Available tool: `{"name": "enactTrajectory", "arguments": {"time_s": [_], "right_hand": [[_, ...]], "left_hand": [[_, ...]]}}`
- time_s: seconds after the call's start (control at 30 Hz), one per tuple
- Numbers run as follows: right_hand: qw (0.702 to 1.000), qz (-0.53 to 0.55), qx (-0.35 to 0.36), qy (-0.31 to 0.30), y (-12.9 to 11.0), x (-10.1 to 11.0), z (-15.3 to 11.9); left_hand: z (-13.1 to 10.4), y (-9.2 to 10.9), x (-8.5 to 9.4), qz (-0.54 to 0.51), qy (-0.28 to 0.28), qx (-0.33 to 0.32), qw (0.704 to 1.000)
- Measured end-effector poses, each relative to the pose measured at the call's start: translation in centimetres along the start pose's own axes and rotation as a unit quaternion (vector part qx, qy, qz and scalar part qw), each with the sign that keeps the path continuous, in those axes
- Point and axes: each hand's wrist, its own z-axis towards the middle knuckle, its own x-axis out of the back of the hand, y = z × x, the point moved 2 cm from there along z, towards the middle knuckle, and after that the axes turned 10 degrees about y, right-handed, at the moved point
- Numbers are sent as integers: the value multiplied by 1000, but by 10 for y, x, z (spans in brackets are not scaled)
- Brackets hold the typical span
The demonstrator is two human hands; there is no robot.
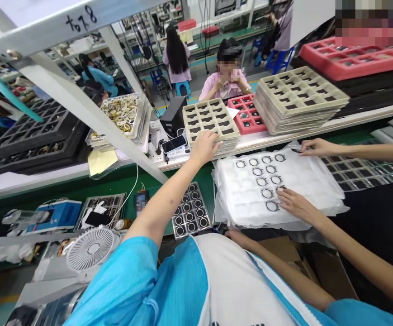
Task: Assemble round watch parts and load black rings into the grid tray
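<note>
My left hand (204, 147) reaches up to a stack of beige compartment trays (211, 118), its fingers curled over the near edge of the top one. Dark pieces lie in that tray's pockets. Low in front of my body, my right hand (237, 238) is half hidden by my shirt, and its fingers do not show clearly. Just left of it, a clear tray (191, 213) of round ring-shaped parts lies on the green bench. To the right, a co-worker's two hands (294, 203) handle parts over a white film-covered tray (230, 194) bearing several thin dark rings.
A phone (173, 144) and a black box (173, 117) sit left of the beige stack. A red tray (247, 113) and a taller beige stack (301, 99) stand right. A slanted metal post (91, 113) crosses the left side. A white fan (92, 249) stands low left.
</note>
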Motion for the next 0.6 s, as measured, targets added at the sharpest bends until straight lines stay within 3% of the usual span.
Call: {"name": "enactTrajectory", "arguments": {"time_s": [0.1, 0.2, 0.23, 0.3, 0.4, 0.47, 0.6], "right_hand": [[995, 91, -29, -33, 0, 29, -16], [963, 236, -41, -122, -4, 65, -11], [955, 268, -31, -126, -7, 80, -3], [952, 301, 5, -50, -11, 111, 24], [943, 279, 48, 173, -12, 158, 91], [928, 249, 45, 272, -10, 180, 142], [933, 148, 53, 323, -12, 194, 218]], "left_hand": [[44, -2, -28, 41, -55, -5, 998], [62, -8, -45, 47, -111, -35, 992], [65, -9, -48, 41, -122, -49, 991], [68, -13, -49, 22, -126, -62, 990], [68, -19, -47, -9, -112, -43, 993], [67, -20, -45, -18, -106, -35, 994], [65, -19, -43, -12, -99, -29, 995]]}}
